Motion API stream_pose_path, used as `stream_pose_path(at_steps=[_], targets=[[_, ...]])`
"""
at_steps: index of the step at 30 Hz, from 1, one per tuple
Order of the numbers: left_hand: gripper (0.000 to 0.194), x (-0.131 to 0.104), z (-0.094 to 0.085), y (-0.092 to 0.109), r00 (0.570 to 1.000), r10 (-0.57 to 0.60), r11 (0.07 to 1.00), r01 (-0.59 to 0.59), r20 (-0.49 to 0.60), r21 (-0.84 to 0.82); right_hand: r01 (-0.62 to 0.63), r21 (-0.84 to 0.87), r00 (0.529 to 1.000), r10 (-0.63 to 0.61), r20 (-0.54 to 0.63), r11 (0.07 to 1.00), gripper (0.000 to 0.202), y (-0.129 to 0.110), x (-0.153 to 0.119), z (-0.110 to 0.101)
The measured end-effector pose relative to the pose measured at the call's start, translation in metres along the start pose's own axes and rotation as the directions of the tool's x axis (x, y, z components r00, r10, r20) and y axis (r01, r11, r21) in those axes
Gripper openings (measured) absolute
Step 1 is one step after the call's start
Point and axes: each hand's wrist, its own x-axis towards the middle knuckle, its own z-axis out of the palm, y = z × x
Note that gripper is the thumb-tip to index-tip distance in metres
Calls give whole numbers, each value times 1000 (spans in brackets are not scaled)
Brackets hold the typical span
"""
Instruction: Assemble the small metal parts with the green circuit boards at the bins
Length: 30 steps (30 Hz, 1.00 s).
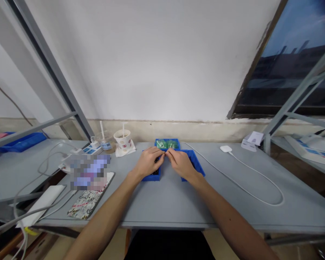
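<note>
My left hand [148, 161] and my right hand [180, 164] meet fingertip to fingertip over the middle of the desk. Both are closed in a pinch, and whatever is between the fingers is too small to make out. Under my left hand stands a blue bin [152, 177] with small dark pieces in it. Another blue bin [199, 168], also with dark contents, is partly covered by my right hand. Just beyond the fingertips, a third blue bin [168, 139] holds green pieces [166, 144], perhaps in clear bags.
Two drink cups stand at the back left, a paper cup [123, 140] and a clear plastic cup [105, 142]. Nearer are a power strip [92, 148] and a patterned pouch [90, 200]. A white cable [233, 184] loops across the right side, by a small white box [251, 141].
</note>
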Motion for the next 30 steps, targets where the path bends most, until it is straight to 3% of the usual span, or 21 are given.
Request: stream_pose_path(at_steps=[13,20,23,25,28,30], targets=[[26,-1,-2,-2,999,23,999,-24,32,24,18,58,1000,-19,11,998,24,2,0,1],[26,-1,-1,0,998,36,999,-37,41,14,-35,165,999,34,11,986,36,-4,2,2],[25,0,-3,0,998,61,998,-61,33,-6,-57,202,998,54,21,978,43,0,4,-7],[23,0,-8,-2,998,57,998,-57,10,-22,-103,141,993,109,-41,985,45,10,6,-19],[23,-1,-17,-10,999,-13,1000,12,-37,-17,-235,26,943,235,-235,972,43,33,6,-39],[24,-2,-22,-17,997,-64,998,64,-37,8,-283,-24,924,265,-274,959,41,46,5,-47]])
